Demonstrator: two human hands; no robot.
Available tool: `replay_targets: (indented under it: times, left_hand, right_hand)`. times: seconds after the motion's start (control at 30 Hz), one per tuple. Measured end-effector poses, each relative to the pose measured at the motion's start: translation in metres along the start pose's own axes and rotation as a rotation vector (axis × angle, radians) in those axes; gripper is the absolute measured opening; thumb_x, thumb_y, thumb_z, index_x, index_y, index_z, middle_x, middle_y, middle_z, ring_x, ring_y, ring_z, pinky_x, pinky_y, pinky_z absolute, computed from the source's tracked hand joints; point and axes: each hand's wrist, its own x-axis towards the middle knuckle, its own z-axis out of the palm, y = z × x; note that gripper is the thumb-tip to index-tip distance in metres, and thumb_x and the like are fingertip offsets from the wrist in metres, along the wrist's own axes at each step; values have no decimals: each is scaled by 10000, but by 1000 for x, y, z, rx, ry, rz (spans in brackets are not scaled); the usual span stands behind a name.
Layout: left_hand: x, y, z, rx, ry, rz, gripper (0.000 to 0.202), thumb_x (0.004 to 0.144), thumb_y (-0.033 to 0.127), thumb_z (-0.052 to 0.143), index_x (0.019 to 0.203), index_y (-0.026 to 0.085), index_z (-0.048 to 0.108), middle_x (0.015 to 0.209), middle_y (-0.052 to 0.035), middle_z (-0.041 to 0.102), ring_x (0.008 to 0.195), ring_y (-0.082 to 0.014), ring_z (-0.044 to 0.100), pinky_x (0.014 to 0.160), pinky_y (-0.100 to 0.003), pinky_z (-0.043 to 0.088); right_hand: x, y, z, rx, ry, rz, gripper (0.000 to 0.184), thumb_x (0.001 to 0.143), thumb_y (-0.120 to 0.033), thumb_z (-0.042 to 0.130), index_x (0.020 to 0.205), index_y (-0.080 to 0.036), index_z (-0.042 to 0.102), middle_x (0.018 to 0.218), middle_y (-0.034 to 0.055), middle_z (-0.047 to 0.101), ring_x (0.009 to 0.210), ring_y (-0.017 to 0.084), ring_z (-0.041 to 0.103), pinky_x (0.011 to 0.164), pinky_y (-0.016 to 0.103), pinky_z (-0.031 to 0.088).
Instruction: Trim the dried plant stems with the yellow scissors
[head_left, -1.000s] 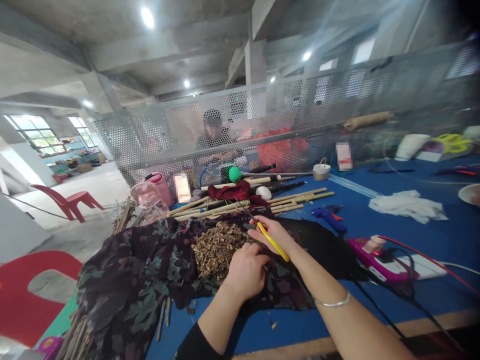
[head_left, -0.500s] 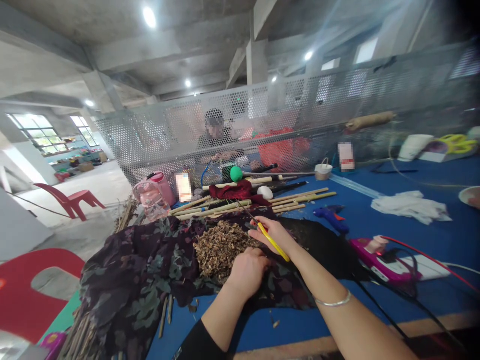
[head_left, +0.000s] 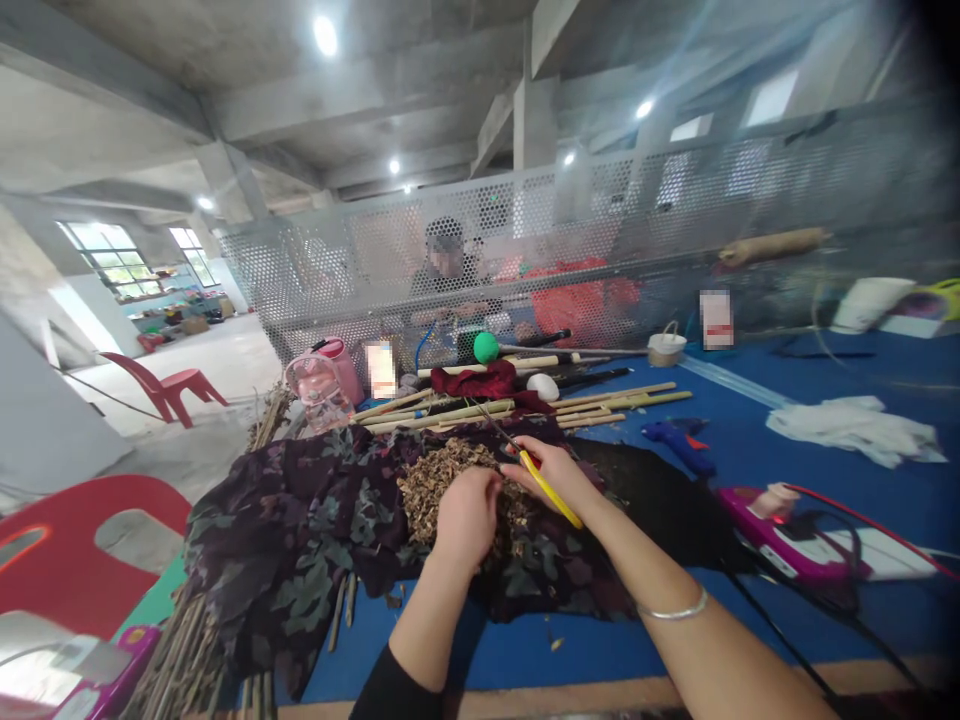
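Observation:
A heap of brown dried plant bits [head_left: 431,480] lies on dark floral cloth [head_left: 300,530]. My left hand [head_left: 466,515] is over the heap's right side, fingers curled together near their tips. Whatever may be between them is too small to make out. My right hand [head_left: 562,472] grips yellow-handled scissors [head_left: 551,490], their dark blades pointing away toward the bamboo sticks. Fingertips of both hands are close together above the heap.
Behind the cloth lie bamboo sticks [head_left: 645,398], a green ball [head_left: 486,347] and a white egg-shaped piece [head_left: 542,387]. To the right are a blue glue gun [head_left: 679,443], a magenta power strip [head_left: 787,540] and white gloves [head_left: 855,428]. Another person [head_left: 446,270] sits beyond the perforated screen [head_left: 337,270].
My left hand has moved left and up from the heap's lower right edge, and its fingers now meet near my right hand. The scissors stay in my right hand. The view has shifted slightly.

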Motion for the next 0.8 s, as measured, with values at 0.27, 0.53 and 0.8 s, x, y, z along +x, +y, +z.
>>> replay_targets:
  times: [0.27,0.53,0.8]
  left_hand:
    - [25,-15,-1,-1006,139,-480,351,669,486,627,700,142,560,560,40,502,430,-48,396,405,-162,332]
    - [14,-9,6,-1146,159,-484,367,582,459,706,666,131,565,565,47,512,457,-31,450,477,-151,412]
    - [12,-9,6,-960,236,-434,281,665,388,642,779,132,627,644,8,606,483,-69,496,500,-196,433]
  right_hand:
    - [-6,-10,9,-151,-6,18,423,695,-466,634,1030,-212,587,762,13,637,637,161,565,598,249,424]
    - [-9,-22,16,-210,-13,-151,602,599,-474,733,1086,-189,524,1020,92,583,945,243,541,842,374,416]
    - [-12,-24,17,-256,-8,-192,692,568,-524,744,1119,-188,494,994,93,560,928,252,519,818,396,412]
